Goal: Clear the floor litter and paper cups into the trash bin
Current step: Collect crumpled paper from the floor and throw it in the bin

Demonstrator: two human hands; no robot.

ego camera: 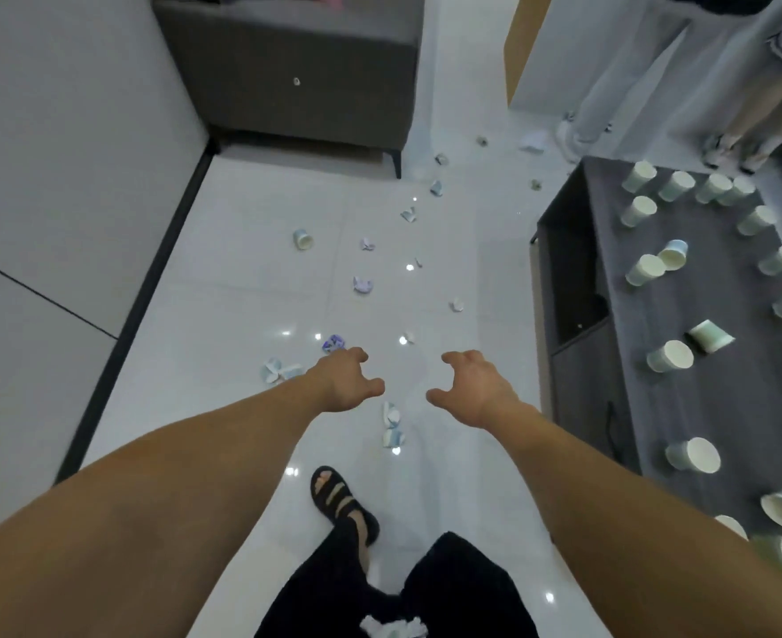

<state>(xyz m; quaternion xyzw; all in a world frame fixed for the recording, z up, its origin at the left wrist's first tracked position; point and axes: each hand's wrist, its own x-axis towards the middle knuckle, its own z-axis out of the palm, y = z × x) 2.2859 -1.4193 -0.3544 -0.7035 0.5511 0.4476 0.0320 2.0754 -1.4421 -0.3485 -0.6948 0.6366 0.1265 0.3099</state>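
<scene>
Crumpled paper scraps lie scattered along the white tiled floor (223, 315): one (392, 423) just below and between my hands, another (278, 370) left of my left wrist, a purple one (334, 344) beyond my left fingers. A paper cup (303, 239) lies on its side farther off. Several pale green paper cups (670, 355) stand or lie on the dark low table (633, 287) at right. My left hand (345, 378) and right hand (469, 386) both hover above the floor with fingers loosely curled, holding nothing. No trash bin is in view.
A grey sofa (297, 76) stands at the far end, with a white wall panel (58, 177) along the left. Another person's legs (619, 71) and shoes stand at the top right. My sandalled foot (341, 501) is on the tiles below my hands.
</scene>
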